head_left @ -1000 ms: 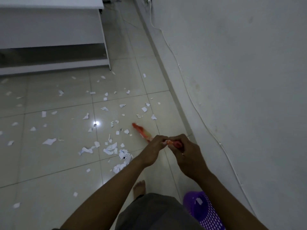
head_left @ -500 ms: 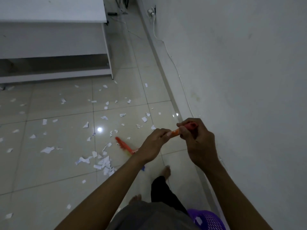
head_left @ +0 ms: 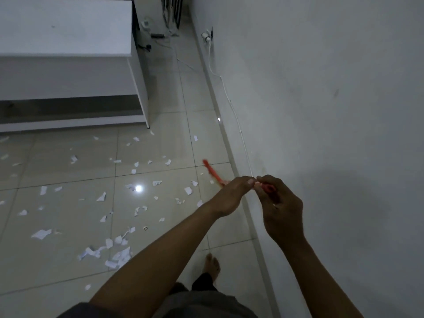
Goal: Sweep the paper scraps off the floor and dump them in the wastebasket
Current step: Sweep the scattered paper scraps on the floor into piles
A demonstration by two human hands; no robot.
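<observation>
Orange plastic broom (head_left: 212, 172), feels light and stiff; both my left hand (head_left: 231, 193) and right hand (head_left: 278, 210) pinch its handle end, paper scraps (head_left: 119, 253) left of it weigh nothing.

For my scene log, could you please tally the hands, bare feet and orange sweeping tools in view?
hands: 2, the left hand and the right hand
orange broom handle: 1, in the grip of both hands
bare foot: 1
Total: 4
</observation>
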